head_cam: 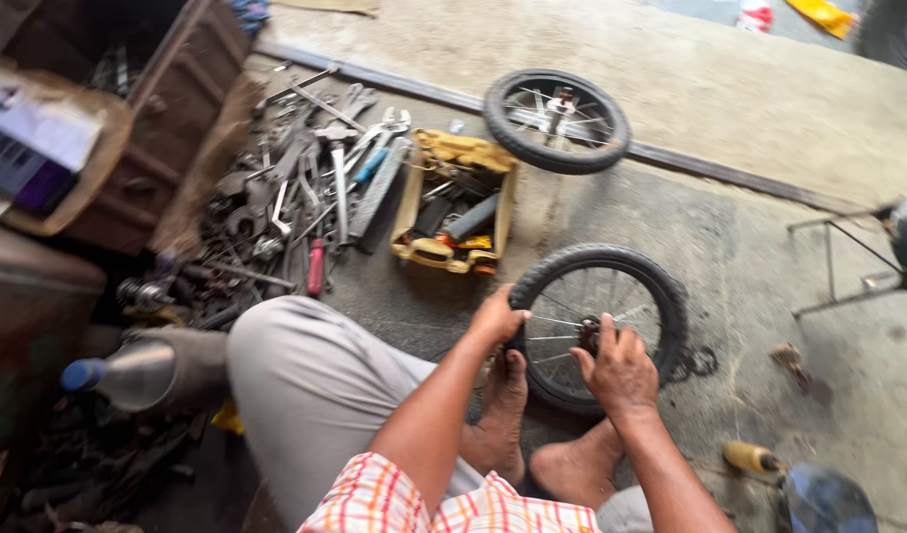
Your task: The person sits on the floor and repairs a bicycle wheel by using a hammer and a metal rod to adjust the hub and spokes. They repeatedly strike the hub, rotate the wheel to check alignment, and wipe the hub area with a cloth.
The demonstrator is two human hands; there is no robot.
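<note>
You sat on the concrete floor [769, 227] with a small spoked wheel [599, 326] lying nearly flat just ahead of your bare feet [542, 439]. Your left hand [497, 318] was closed over the tyre on the wheel's near-left edge, fingers curled around the rubber. Your right hand [619, 367] rested over the spokes beside the hub [588, 334], fingers partly curled and touching the hub area; whether it pinched anything small there could not be made out.

The wheel lay directly under and ahead of both hands, its axle pointing roughly up toward you, and its far rim extended away from your right hand. The right hand was the nearer one to the hub; the left sat out at the rim, holding it steady against your left foot.

Farther out beyond your left hand stood a yellow tool tray [455, 202] holding assorted tools, and to the left of that a scattered heap of wrenches and pliers [305, 188] with a red-handled screwdriver [315, 266] among them. A second spoked wheel [557, 120] lay flat well beyond the tray. Off to the right of your right hand a thin metal stand [831, 266] stood on the floor, well apart from the wheel.
</note>
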